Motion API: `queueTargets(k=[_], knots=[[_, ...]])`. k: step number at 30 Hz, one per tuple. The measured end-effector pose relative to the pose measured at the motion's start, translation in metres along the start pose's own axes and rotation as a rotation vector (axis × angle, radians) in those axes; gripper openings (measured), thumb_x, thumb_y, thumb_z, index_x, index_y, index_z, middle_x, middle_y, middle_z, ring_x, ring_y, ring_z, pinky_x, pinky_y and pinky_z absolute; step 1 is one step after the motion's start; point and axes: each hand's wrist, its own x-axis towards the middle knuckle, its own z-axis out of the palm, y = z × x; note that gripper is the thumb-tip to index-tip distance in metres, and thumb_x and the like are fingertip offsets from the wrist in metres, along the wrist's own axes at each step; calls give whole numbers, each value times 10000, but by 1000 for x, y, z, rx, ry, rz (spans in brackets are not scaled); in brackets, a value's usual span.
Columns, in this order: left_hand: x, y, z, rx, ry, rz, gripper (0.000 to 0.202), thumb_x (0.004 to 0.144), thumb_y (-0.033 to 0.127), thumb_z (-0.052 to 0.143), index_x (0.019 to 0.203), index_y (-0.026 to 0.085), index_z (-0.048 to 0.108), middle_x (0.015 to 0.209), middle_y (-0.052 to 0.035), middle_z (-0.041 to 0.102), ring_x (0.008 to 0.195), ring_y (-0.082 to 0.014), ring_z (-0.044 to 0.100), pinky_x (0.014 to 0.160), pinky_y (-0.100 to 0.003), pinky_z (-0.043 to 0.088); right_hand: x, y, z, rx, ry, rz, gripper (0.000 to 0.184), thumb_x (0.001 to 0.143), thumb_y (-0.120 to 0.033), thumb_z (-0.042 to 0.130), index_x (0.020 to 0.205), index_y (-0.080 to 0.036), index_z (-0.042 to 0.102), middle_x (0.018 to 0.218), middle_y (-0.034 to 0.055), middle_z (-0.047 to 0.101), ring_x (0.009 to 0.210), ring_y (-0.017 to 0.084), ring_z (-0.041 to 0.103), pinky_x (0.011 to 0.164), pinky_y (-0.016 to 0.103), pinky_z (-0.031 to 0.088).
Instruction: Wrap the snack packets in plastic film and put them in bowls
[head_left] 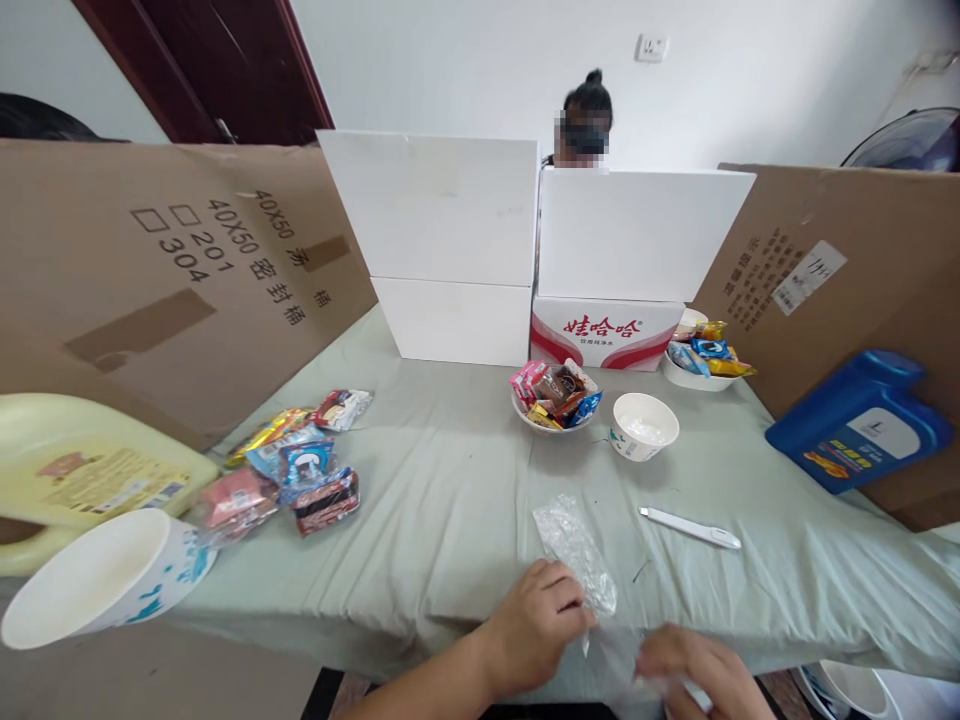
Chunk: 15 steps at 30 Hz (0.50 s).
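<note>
At the table's near edge, my left hand (536, 625) is closed in a pinch on the near end of a clear crinkled plastic bag (574, 545) that lies on the pale green cloth (450, 500). My right hand (701, 675) is curled low at the table's edge, fingers pressed round a thin clear bit of plastic and a small white object that I cannot make out. A white pen-like tool (690, 527) lies just beyond my right hand.
A bowl of wrapped snacks (555, 395), a white paper bowl (643, 425), and another snack bowl (701, 360) stand mid-table. Loose snack packets (292, 465) lie left, by a tipped paper bowl (105, 580) and yellow jug (75, 470). Cardboard and white foam boards wall the table; a blue jug (859, 420) leans right. A person sits behind the boards.
</note>
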Motion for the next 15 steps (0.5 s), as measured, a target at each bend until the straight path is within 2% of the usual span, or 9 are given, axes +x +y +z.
queueTargets(k=[2, 4, 7, 10, 13, 15], knots=[[-1, 1, -3, -48, -24, -10, 254, 843, 109, 472, 1049, 203, 588, 870, -47, 653, 878, -192, 578, 798, -333, 459, 34, -2, 0, 88, 3, 181, 260, 972, -307, 354, 985, -260, 609, 773, 9, 669, 666, 141, 644, 651, 245, 514], [-2, 1, -5, -104, -19, -18, 282, 824, 103, 463, 1068, 185, 580, 926, -67, 668, 950, -207, 579, 851, -343, 465, 67, 3, 6, 127, 28, 327, 271, 963, -340, 342, 974, -226, 588, 715, 2, 640, 597, 141, 608, 609, 254, 483], [-6, 1, -8, -169, 3, 1, 303, 821, 112, 452, 1082, 193, 584, 1018, -68, 676, 1042, -215, 565, 916, -352, 464, 105, 16, 22, 31, 41, 397, 221, 923, -314, 379, 935, -213, 575, 773, 14, 667, 685, 163, 624, 646, 268, 449], [-11, 0, -14, -213, 48, 3, 304, 823, 88, 415, 1041, 194, 599, 978, -69, 670, 975, -203, 579, 876, -341, 495, 122, 26, 38, -111, 5, 457, 188, 903, -266, 400, 893, -207, 578, 764, 26, 682, 710, 179, 631, 640, 266, 407], [-7, -7, -24, -176, 182, -104, 283, 807, 58, 382, 948, 168, 601, 878, -93, 625, 842, -201, 564, 762, -341, 518, 125, 28, 44, -190, -16, 477, 177, 903, -241, 409, 896, -205, 582, 772, 37, 690, 713, 182, 637, 632, 259, 383], [2, -14, -31, -109, 224, -133, 288, 818, 54, 370, 953, 159, 602, 880, -100, 608, 842, -209, 550, 752, -356, 513, 125, 26, 44, -192, -20, 467, 179, 904, -238, 405, 892, -205, 581, 798, 45, 695, 731, 185, 641, 642, 261, 381]])
